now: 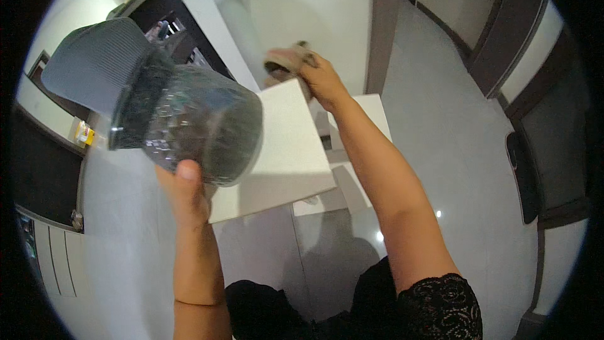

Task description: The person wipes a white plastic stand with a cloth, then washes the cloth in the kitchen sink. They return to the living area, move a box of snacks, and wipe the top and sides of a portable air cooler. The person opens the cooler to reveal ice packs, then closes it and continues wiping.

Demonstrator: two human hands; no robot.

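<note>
bin (pixel 214 123) in left hand (pixel 187 194), cloth (pixel 287 60) in right hand (pixel 325 84), yellow packet (pixel 85 134) illegible

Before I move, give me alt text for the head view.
The left hand holds a tilted, dark, see-through container that hides part of a white tabletop from view. The right hand holds a blurred, brownish, cloth-like item near the tabletop's far edge. Gray floor shows around them.
</note>
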